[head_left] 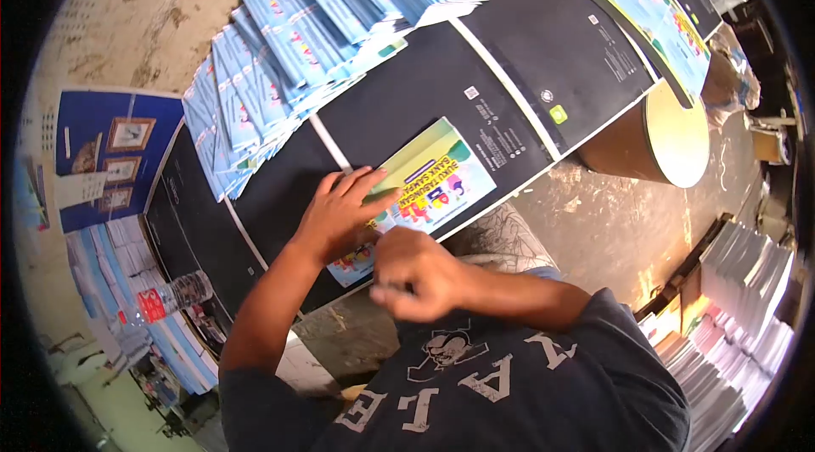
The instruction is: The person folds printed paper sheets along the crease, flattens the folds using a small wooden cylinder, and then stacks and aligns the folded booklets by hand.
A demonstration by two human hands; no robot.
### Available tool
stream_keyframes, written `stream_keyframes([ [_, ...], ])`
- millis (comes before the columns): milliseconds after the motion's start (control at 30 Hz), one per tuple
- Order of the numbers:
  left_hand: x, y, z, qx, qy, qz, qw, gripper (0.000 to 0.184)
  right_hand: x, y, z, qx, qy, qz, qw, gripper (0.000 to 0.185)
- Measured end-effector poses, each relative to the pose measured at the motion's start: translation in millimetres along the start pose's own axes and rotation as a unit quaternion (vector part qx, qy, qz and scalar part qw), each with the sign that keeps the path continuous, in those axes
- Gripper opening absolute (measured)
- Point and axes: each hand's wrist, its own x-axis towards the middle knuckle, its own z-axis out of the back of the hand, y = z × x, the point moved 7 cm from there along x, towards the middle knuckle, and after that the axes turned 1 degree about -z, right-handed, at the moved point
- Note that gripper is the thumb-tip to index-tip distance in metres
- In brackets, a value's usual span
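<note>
Booklet (457,170), one, yellow and blue cover with printed lettering: lay flat on the black counter (373,134), its long side just inside the counter's front edge and roughly in line with it. Left hand (346,202): palm down on the cover, fingers extended and slightly apart, pressing from above and clamped on nothing. Right hand (418,272): fingers curled together in a fist, above the booklet's near side at the front edge; blurred, so whether it held or touched anything could not be told. Room: black surface separated the booklet from the large pile of booklets (297,40), which leaned in overlapping bundles along the far edge; more black surface extended to the right, crossed by white seams. Small stack of booklets (658,23): at the counter's right end. Drum (679,142): beside that end. Paper stacks (739,299): farther right. Bottle (174,295), red-labelled: beyond the left end.
</note>
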Motion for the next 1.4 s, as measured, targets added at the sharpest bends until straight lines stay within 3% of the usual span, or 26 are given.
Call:
stream_keyframes([
  [67,7.1,-8.0,5.4,0.0,0.026,0.011,1.0,0.071,13.5,49.6,30.7,0.035,-0.016,0.074,0.997,0.022],
  [100,8.8,-9.4,8.1,-0.001,0.031,0.021,0.999,0.071,-2.1,26.8,38.7,0.046,-0.038,0.049,0.997,0.021],
  [133,8.9,-9.6,10.2,0.0,0.037,0.029,0.999,0.071,-33.0,-41.9,39.6,-0.01,-0.04,-0.113,0.993,0.019],
  [200,13.6,-8.1,-0.1,0.075,0.052,0.012,0.996,0.069,-37.6,-37.2,43.0,-0.029,0.015,-0.006,0.999,0.019],
  [400,11.7,-3.1,-6.7,0.039,0.081,0.037,0.995,0.07,-54.4,-22.2,51.3,-0.07,-0.064,-0.017,0.995,0.027],
  [533,12.9,-1.0,-9.9,0.063,0.123,0.026,0.99,0.075,-54.1,-18.9,50.8,-0.039,-0.023,-0.005,0.999,0.036],
  [633,11.7,3.5,-12.9,0.028,0.097,0.024,0.995,0.077,-31.6,17.3,71.2,0.019,-0.014,0.008,1.0,0.041],
  [700,11.1,4.3,-13.3,0.005,0.086,0.026,0.996,0.073,-25.6,50.0,100.3,0.041,-0.145,0.111,0.982,0.039],
  [733,10.7,3.7,-14.0,0.002,0.089,0.028,0.996,0.073,-36.4,23.8,106.2,-0.064,-0.15,0.105,0.981,0.032],
  [833,15.7,6.0,-13.9,0.004,0.096,0.047,0.994,0.07,-49.6,-23.0,108.7,-0.051,-0.097,0.046,0.993,0.027],
  [900,10.2,1.9,-14.6,-0.001,0.124,0.047,0.991,0.068,-52.3,-25.8,104.1,-0.031,-0.12,0.01,0.992,0.034],
  [1033,13.1,6.1,-17.0,0.008,0.128,0.053,0.99,0.066,-31.1,22.4,130.3,-0.029,-0.101,0.081,0.991,0.018],
  [1067,12.8,6.0,-16.7,-0.008,0.129,0.055,0.99,0.066,-48.9,-29.6,124.6,-0.05,-0.107,-0.013,0.993,0.017],
  [1133,7.3,7.4,-19.7,-0.006,0.106,0.039,0.994,0.066,-43.1,-24.8,125.7,-0.05,-0.053,-0.005,0.997,0.015],
  [1267,3.2,9.0,-19.3,-0.053,0.085,0.05,0.994,0.06,-44.1,-16.8,122.4,-0.072,-0.132,-0.136,0.979,0.011],
  [1300,-1.6,10.6,-22.7,-0.033,0.075,0.034,0.996,0.075,-51.4,-14.7,120.0,-0.083,-0.137,-0.135,0.978,0.013],
  [1333,-6.9,15.6,-26.5,-0.036,0.067,0.057,0.995,0.075,-59.4,-17.2,119.2,-0.091,-0.141,-0.136,0.976,0.016],
  [1400,-15.0,21.9,-30.8,-0.13,0.008,0.115,0.985,0.104,-58.5,-23.5,113.6,-0.035,-0.17,-0.122,0.977,0.02],
])
